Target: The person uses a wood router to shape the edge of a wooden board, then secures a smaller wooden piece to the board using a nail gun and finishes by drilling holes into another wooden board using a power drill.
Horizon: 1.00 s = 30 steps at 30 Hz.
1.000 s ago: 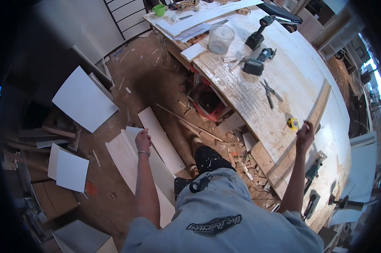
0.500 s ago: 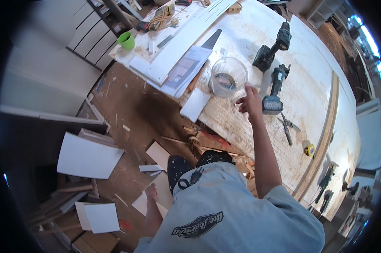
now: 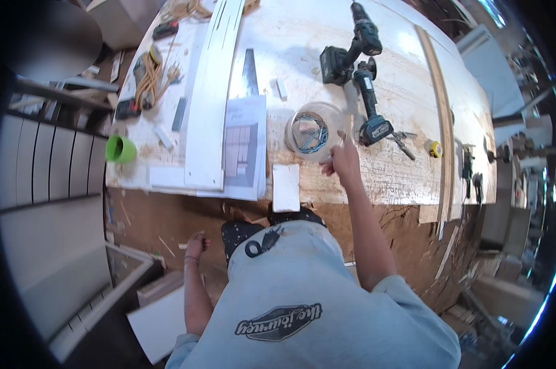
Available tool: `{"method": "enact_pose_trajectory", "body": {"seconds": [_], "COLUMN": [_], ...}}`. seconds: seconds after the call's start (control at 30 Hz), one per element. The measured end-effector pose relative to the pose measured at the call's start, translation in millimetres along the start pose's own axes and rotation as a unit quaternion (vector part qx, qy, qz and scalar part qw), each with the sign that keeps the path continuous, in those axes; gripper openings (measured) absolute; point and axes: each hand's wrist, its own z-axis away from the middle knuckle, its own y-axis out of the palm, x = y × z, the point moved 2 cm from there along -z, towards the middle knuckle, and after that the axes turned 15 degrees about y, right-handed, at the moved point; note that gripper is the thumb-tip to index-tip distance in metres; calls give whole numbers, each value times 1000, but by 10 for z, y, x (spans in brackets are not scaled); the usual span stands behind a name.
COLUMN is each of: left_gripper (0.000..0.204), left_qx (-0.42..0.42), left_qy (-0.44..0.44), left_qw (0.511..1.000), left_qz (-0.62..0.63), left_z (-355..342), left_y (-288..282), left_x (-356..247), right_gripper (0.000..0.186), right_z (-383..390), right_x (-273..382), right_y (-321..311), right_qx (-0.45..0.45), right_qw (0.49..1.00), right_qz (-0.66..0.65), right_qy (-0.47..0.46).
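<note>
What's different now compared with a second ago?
The right hand has moved left along the table, from beside the wooden strip to the clear tub; whether it grips it is unclear. The view has swung toward the table. The drill and tape measure stayed put.

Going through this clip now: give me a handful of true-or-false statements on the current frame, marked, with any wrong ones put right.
1. The right hand is at the near right side of the clear plastic tub. True.
2. The tub is empty. False: small metal pieces lie in it.
3. The left hand is holding the green cup. False: the left hand is away from the green cup, which is on the table.
4. The yellow tape measure lies to the right of the tub. True.
5. The long white board lies right of the drill. False: the long white board lies left of the drill.
</note>
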Motion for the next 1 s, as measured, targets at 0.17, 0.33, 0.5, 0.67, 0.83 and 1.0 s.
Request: {"method": "enact_pose_trajectory", "body": {"seconds": [0.17,0.33,0.5,0.67,0.83,1.0], "left_gripper": [41,46,50,50,43,44], "left_qx": [254,368,491,580,601,581], "left_qy": [-45,-53,1,-33,70,213], "left_qw": [957,882,793,705,699,734], "left_qz": [-132,-289,-362,-408,-381,-279], "left_z": [41,21,99,345,1351,1717], "left_y": [-307,6,752,1459,2745,4427], "left_x": [-1740,-2513,-2748,-2622,-3188,-3034], "right_gripper": [59,59,60,72,43,36], "right_z": [350,614,814,893,721,724], "right_x": [-185,-415,-413,-368,-1264,-2148], "right_y": [280,422,299,70,-717,-1772], "right_qx": [-134,-120,-78,-34,63,64], "right_qw": [989,984,977,983,993,997], "right_qz": [-39,-132,-194,-174,-95,11], "right_qy": [-44,24,41,52,43,35]}}
